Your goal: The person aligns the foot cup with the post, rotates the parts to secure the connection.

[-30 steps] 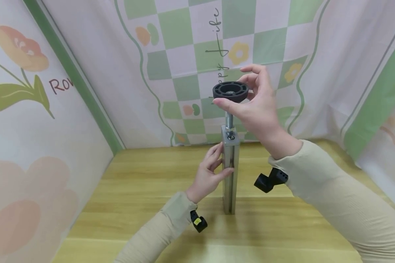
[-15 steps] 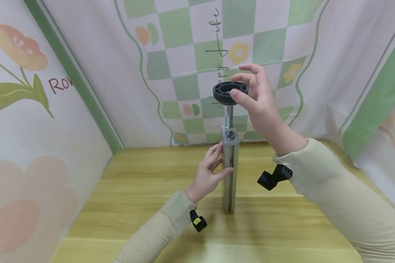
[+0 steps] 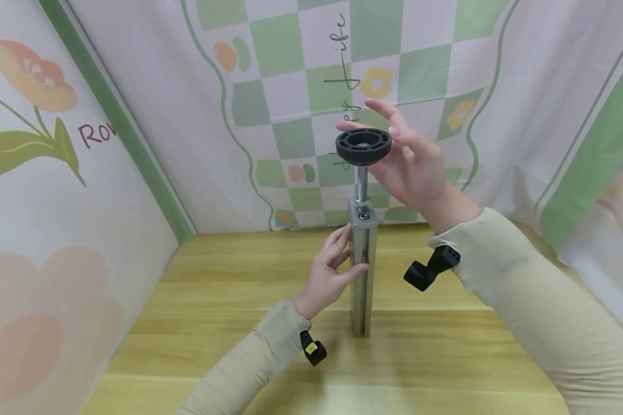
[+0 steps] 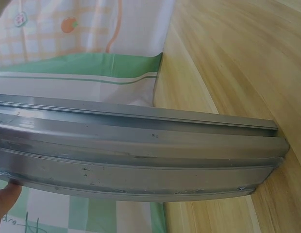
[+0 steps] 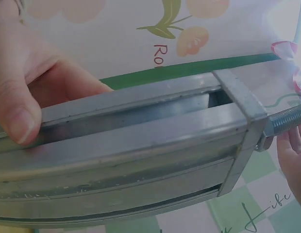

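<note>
A grooved aluminium profile [image 3: 362, 276] stands upright on the wooden table. From its capped top rises a threaded bolt [image 3: 362, 183] with a nut, carrying a round black levelling foot [image 3: 363, 157]. My left hand [image 3: 328, 279] holds the profile's upper part, thumb on the near side and fingers behind. In the right wrist view, the left thumb [image 5: 23, 114] lies along a groove. My right hand [image 3: 412, 167] is at the foot's right side, its fingers loosely extended behind the rim; whether it touches cannot be seen. The left wrist view shows the profile's lower end [image 4: 213, 155] on the table.
The wooden table [image 3: 213, 328] spreads around the profile. Behind it hangs a checked green and white curtain [image 3: 275, 46], and a floral curtain [image 3: 130, 173] closes off the left side. Each wrist wears a small black camera mount [image 3: 420, 275].
My right thumb has come off the foot's front rim to its right side, while the fingers have stretched out leftward behind it. The left hand and the profile have stayed put.
</note>
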The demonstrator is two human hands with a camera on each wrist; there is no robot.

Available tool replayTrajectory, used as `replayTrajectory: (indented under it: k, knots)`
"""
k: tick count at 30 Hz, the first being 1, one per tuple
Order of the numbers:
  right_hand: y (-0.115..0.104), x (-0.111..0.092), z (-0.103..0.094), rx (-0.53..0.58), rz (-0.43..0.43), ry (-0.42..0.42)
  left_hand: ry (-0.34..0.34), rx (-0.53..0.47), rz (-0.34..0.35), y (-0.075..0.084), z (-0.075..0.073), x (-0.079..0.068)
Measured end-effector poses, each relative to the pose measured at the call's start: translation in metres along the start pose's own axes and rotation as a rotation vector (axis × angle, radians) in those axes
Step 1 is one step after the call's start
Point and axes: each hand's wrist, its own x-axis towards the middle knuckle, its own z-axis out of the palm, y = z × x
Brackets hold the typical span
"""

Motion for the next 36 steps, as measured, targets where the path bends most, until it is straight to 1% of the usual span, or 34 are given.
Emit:
replayTrajectory:
  k: [4, 14, 18, 25, 32, 36]
  knots:
    - [-0.0026, -0.0002, 0.0002, 0.031, 0.016, -0.021, 0.002, -0.002, -0.008, -0.0001, 0.0003, 0.0002]
    - [-0.0038, -0.0014, -0.0018, 0.098, 0.04, -0.016, 0.0, -0.021, -0.021, 0.0009, 0.0009, 0.0008]
    - [-0.0039, -0.0024, 0.0004, 0.058, 0.027, -0.002, 0.001, -0.018, -0.027, 0.0015, 0.0009, 0.0005]
    - [-0.0037, -0.0046, -0.0004, 0.003, 0.014, 0.016, 0.005, -0.01, -0.012, 0.0016, 0.0007, 0.0006]
    - [-0.0026, -0.007, -0.0013, -0.081, -0.035, 0.028, -0.001, -0.022, -0.021, 0.0008, 0.0007, -0.0001]
    - [-0.0033, -0.0087, -0.0002, -0.129, -0.06, 0.042, -0.001, -0.023, -0.014, 0.0002, 0.0005, 0.0]
